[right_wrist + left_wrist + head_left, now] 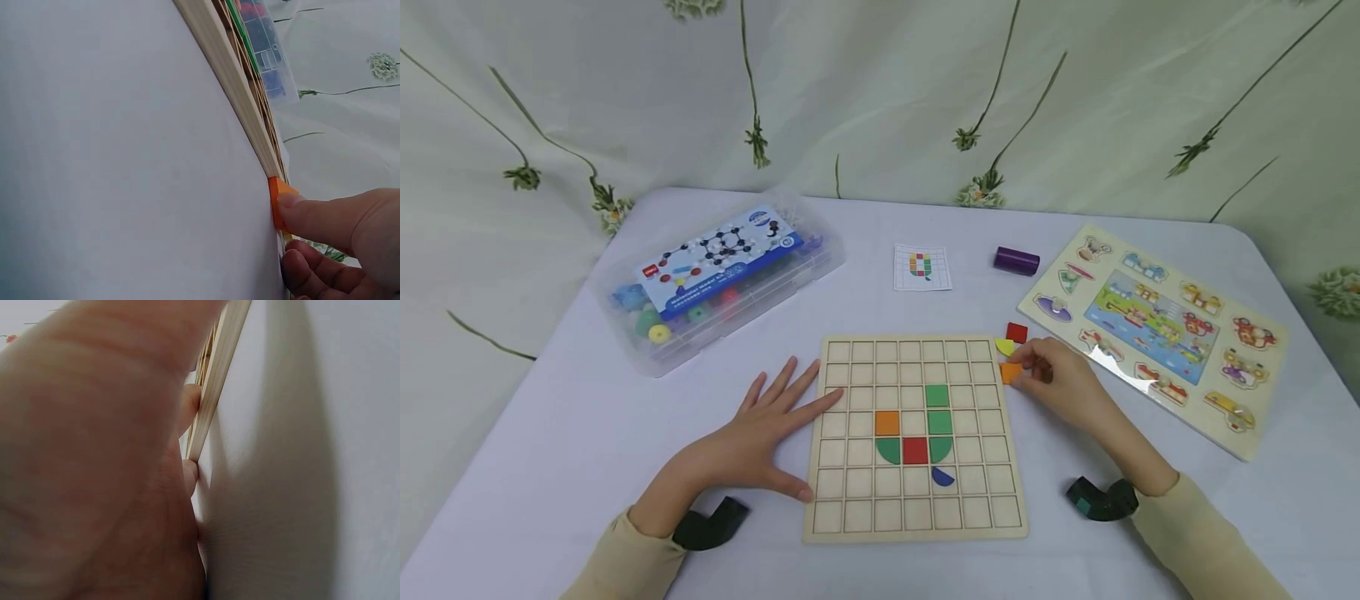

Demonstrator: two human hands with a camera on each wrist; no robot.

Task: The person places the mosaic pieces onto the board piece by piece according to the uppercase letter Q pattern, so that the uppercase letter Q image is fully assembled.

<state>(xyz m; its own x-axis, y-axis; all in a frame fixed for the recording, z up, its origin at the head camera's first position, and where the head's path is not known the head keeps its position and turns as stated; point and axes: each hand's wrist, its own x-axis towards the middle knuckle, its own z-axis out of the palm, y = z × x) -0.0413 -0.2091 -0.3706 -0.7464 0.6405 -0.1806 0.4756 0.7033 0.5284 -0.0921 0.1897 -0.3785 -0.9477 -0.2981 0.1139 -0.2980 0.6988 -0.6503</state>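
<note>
A pale floral cloth [880, 100] backs a white-covered table [587, 417], where a wooden grid board [858, 516] sits near ctr. w/ colored pcs. in its cells. To its R, set at an angle, a wooden pic. puzzle [1197, 414]; upper L, a clear plastic box [737, 317] w/ blue-&-white label & colored parts inside. A person in cream sleeves has both hands at the board: L hand [760, 442] spread w/ fingers straight, index tip on the board's L side, thumb tip at its edge lower down; R hand [1063, 383], other fingers curled, pinches an orange sq. [1009, 374] b/w thumb & index, just beside the board's R edge, upper half. Behind the board, a pattern card [922, 267]; farther R, a purple cylinder [1017, 261] on its side. In the cells: two green sqs. [939, 422], one above the other; a curved green pc. [940, 451] below them; then, going L, a red sq. [915, 451] & a 2nd curved green pc. [888, 451], w/ another orange sq. [887, 423] above it. Near the R fingers, a loose red sq. [1017, 332] & a rounded yellow pc. [1005, 347]. Among the smallest: a blue half-round [943, 477], one cell below the R-hand green curve.
</note>
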